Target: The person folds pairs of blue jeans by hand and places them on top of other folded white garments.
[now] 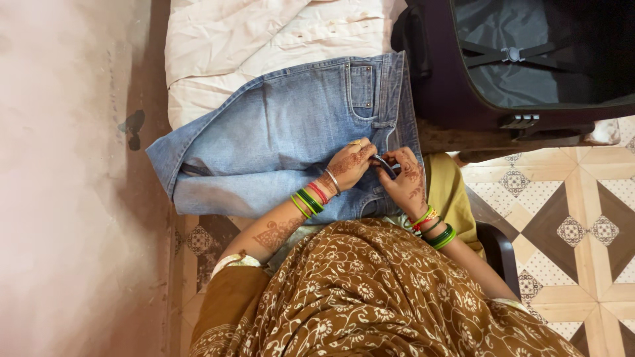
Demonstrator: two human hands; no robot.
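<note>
A folded pair of light blue jeans point(284, 132) lies across my lap and a cream-covered surface. My left hand point(350, 164), with henna patterns and green and red bangles on the wrist, pinches the denim near the waistband fly. My right hand point(405, 178), also hennaed and bangled, grips the same spot from the right, fingers curled on the fabric edge. Both hands meet around a small dark part of the fly, which I cannot make out clearly. My brown floral garment point(370, 297) fills the lower view.
An open dark suitcase point(529, 66) with grey lining and straps stands at the upper right. A cream quilted cover point(264, 39) lies under the jeans. A pink wall point(66, 178) runs along the left. Patterned floor tiles point(575, 218) show at the right.
</note>
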